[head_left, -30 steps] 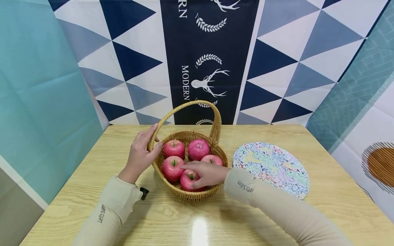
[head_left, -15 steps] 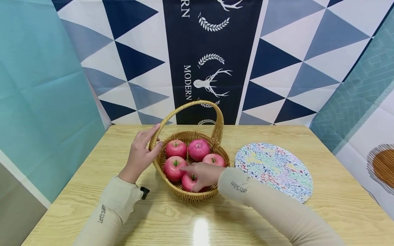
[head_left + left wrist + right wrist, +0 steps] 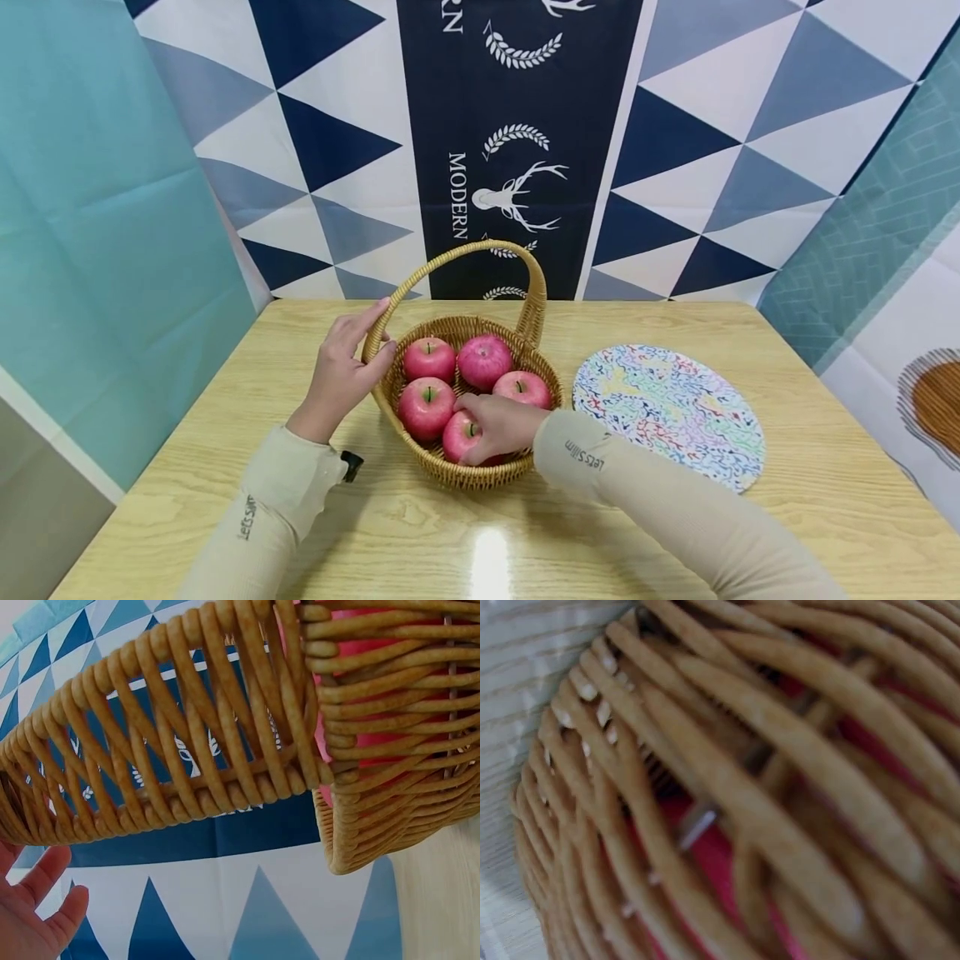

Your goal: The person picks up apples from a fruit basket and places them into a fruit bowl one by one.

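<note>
A wicker basket [image 3: 450,473] with a tall arched handle [image 3: 480,244] stands on the table, holding several red apples. My left hand [image 3: 341,367] holds the left foot of the handle, with the thumb in front and the fingers behind it. In the left wrist view the fingertips [image 3: 67,911] show at the handle's edge. Reaching inside the basket, my right hand [image 3: 504,423] grips the nearest apple [image 3: 457,433], fingers on its far side and thumb on its near side. The right wrist view shows only the woven wall [image 3: 727,780], with red behind it; the hand is out of sight there.
To the right of the basket lies a round, multicoloured patterned mat [image 3: 667,412]. The wooden table [image 3: 405,550] ends at a patterned cloth backdrop [image 3: 525,100] behind. Other apples [image 3: 426,408] sit close against the held one.
My right hand has closed in around the nearest apple, its fingers shifting from above onto the far side. The left hand stays on the handle. The whole view has shifted slightly.
</note>
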A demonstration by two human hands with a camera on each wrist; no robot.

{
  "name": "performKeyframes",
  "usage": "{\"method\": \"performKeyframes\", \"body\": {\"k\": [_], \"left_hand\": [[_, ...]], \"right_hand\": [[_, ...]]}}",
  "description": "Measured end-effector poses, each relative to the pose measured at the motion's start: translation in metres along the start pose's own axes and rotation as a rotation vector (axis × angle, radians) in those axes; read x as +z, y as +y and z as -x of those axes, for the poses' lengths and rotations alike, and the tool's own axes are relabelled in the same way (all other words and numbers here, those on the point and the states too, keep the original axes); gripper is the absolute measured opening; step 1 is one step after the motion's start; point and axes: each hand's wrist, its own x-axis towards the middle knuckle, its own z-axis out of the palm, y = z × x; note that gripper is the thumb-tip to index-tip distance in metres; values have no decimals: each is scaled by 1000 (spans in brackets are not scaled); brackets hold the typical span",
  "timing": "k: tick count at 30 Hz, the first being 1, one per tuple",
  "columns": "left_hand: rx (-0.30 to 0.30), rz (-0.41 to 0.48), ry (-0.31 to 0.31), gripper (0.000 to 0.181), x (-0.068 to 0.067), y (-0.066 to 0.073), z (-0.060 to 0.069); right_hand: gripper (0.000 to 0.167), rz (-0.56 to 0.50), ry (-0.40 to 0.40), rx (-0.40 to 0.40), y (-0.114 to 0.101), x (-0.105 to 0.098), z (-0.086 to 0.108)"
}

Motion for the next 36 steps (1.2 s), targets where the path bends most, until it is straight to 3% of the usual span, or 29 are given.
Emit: {"method": "performKeyframes", "body": {"k": [9, 22, 30, 36], "left_hand": [[-7, -11, -32, 52, -5, 1, -3], [-5, -132, -123, 53, -16, 4, -9], [20, -133, -111, 50, -14, 3, -9], [30, -150, -108, 50, -15, 2, -9]], "right_hand": [[52, -22, -10, -5, 4, 2, -4], [52, 29, 29, -45, 5, -1, -5], [64, 55, 27, -18, 0, -9, 1], [60, 75, 42, 14, -1, -18, 5]]}}
